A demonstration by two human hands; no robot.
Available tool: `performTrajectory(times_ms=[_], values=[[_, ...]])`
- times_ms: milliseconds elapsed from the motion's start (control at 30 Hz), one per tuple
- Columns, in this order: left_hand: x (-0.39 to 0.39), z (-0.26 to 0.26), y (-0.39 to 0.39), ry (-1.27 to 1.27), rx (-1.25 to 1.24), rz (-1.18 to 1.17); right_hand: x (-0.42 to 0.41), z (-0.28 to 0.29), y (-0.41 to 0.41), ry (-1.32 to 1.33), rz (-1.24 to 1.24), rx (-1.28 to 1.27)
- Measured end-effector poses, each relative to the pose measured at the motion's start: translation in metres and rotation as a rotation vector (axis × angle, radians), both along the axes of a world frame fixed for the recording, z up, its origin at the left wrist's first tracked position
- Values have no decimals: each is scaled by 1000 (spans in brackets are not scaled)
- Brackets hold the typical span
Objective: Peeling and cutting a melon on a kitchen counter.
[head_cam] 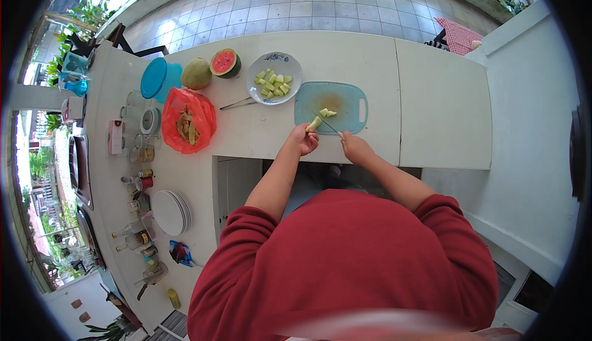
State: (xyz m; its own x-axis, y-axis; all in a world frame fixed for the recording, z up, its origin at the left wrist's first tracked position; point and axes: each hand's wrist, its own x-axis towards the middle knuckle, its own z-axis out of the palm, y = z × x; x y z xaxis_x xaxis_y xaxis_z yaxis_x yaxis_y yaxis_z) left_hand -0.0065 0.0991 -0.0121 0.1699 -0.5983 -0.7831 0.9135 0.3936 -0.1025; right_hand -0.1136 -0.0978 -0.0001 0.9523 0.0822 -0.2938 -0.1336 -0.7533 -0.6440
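Observation:
My left hand (305,139) grips a pale green piece of melon (314,123) at the near edge of a light blue cutting board (303,98). In my right hand (356,147) is the handle of a small knife (330,127), its blade slanting over the board beside that piece. Several cut chunks (328,113) lie on the board just past the blade. Behind and left of the board, a white plate with blue decoration (277,60) holds a heap of pale green cubes (273,84).
A halved watermelon (225,63), a whole melon (196,73) and a blue lidded tub (161,79) stand at the back left. A red plastic bag (203,109) holds peels. Metal tongs (237,104) lie beside the plate. Stacked plates (171,212), jars and bottles line the left counter.

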Motion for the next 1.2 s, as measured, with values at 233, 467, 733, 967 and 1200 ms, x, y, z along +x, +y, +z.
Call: performTrajectory(times_ms=[233, 467, 733, 967, 1200], values=[[2, -2, -10, -11, 33, -8, -1, 5, 2, -43, -8, -6], [3, -4, -7, -15, 35, -32, -1, -10, 0, 59, 13, -106], [-11, 37, -5, -500, 526, -326, 4, -16, -3, 114, -1, -135], [-17, -1, 23, -1159, 905, -589, 10, -27, -2, 91, 47, 40], [-26, 12, -5, -1504, 1396, -640, 0, 10, 17, -57, -3, 32]])
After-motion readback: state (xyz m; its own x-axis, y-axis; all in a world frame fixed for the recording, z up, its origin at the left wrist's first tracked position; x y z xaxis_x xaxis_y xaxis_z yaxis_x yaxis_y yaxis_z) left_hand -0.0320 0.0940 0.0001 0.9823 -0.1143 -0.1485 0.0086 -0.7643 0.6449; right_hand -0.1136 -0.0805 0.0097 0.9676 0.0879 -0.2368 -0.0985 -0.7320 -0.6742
